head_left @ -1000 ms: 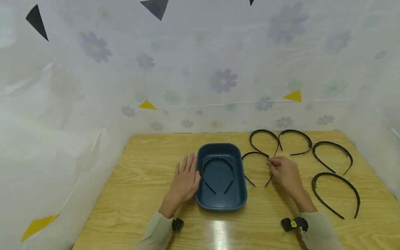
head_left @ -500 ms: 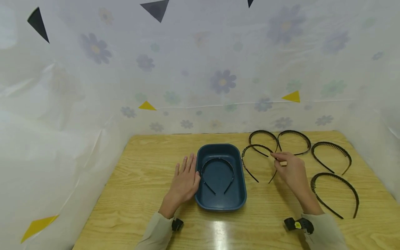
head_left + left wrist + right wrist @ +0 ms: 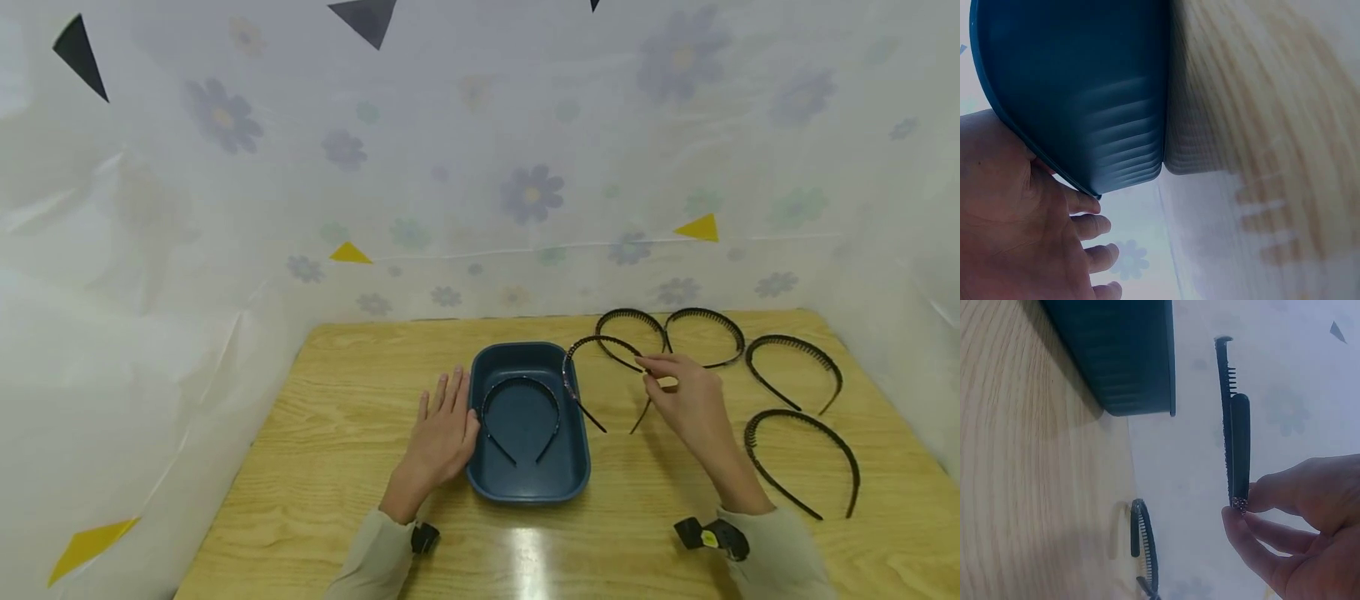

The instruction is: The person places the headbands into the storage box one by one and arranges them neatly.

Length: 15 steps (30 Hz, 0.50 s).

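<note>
right hand (image 3: 688,398) pinches black, toothed, glitter-specked headband (image 3: 1240,440); left hand (image 3: 441,437) outstretched against blue tray (image 3: 525,362)

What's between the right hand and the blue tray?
The headband the right hand pinches above the table; in the head view it overlaps the tray.

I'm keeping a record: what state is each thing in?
Dark blue rectangular tray: upright on pale wood-grain table
Curved black toothed headband: lying inside tray
Second black headband: pinched by right hand, off table
Four other black headbands: lying on table
Left hand: fingers straight, touching tray
</note>
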Available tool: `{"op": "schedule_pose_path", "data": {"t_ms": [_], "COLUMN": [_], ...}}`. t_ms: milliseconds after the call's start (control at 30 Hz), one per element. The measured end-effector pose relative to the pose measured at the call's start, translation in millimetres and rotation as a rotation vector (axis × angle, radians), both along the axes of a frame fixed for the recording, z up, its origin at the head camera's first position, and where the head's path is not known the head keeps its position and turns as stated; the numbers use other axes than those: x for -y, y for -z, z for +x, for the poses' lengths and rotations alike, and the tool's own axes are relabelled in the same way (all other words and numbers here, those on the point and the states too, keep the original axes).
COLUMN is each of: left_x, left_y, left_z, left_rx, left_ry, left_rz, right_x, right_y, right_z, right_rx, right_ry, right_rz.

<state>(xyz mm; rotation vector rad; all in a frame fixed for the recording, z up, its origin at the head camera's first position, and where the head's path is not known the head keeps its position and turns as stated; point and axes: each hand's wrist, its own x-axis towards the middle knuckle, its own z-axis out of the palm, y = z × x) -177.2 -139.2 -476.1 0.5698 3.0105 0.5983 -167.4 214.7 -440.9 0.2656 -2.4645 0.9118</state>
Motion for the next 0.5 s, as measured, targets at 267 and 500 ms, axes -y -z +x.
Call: {"op": "schedule_pose_path", "data": {"t_ms": [267, 500], "left_x": [-0.8, -2.0], "left_y": [-1.5, -1.8], "left_z": [2.1, 1.5], "left_rx": [-0.007, -0.006], "left_ry": [0.001, -0.007], "left_rz": [-0.009, -0.017], "right_x": [22, 46], "right_y": [0.3, -0.9], "right_z": [-3.2, -9.6], "right_rx": [0.009, 0.063], "right_ry": [-0.058, -0.088], "right_rz": [0.023, 0.022]}}
